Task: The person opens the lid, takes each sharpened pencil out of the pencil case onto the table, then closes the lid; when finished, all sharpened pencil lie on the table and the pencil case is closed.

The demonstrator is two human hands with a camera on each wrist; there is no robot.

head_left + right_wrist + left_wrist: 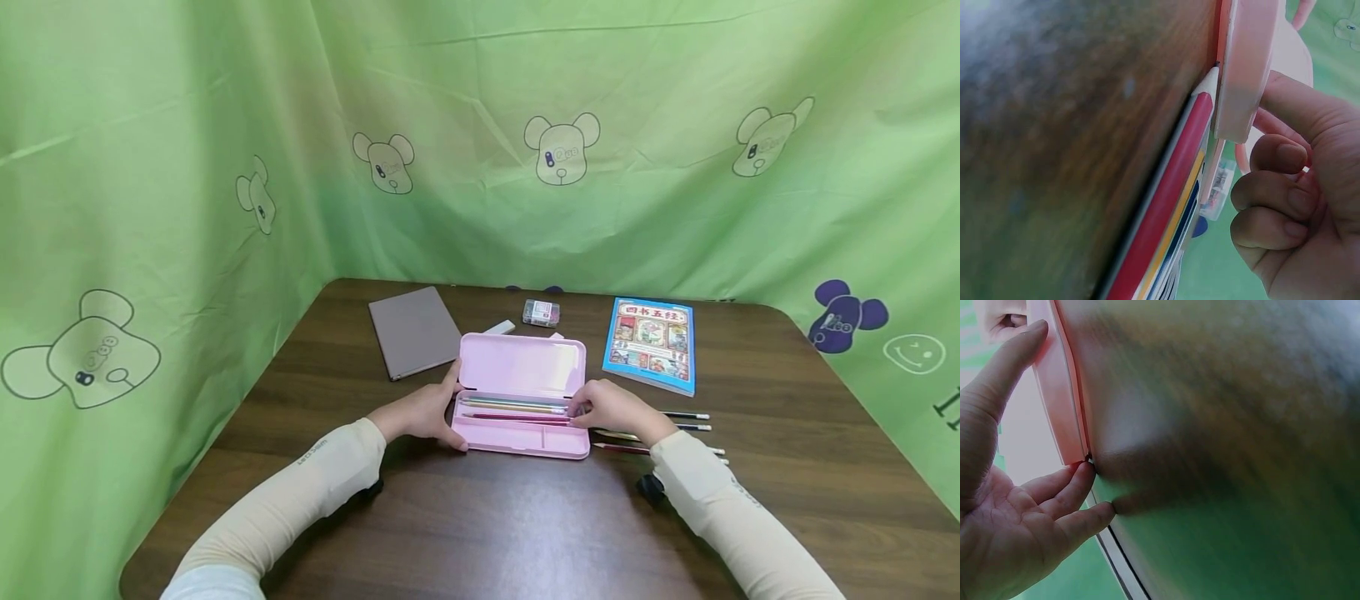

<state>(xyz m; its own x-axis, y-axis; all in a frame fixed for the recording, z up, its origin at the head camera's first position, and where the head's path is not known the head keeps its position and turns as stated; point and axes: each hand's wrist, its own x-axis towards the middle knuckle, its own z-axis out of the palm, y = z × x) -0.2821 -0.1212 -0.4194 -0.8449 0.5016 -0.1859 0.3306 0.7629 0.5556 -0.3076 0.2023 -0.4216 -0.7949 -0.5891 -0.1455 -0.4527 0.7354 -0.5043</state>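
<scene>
A pink pencil case [498, 437] lies with its lid [522, 363] raised toward the back. Several pencils [517, 406] lie lengthwise in its rear compartment, and a red pencil [517, 417] lies in front of them. My left hand [427, 411] grips the case's left end, thumb on the front wall [1060, 394] and fingers round the end. At the right end, my right hand [611, 408] reaches over the wall and pinches the red pencil's end between thumb and index finger. Its other fingers [1272, 194] are curled in; the pinching fingertips are hidden behind the wall in the right wrist view.
Several loose pencils [693, 416] lie right of the case, partly under my right forearm; a red one [1175, 181] points at its end wall. Behind are a grey notebook [415, 329], a white block [501, 327], a small clear box [542, 312] and a blue-edged book [651, 342].
</scene>
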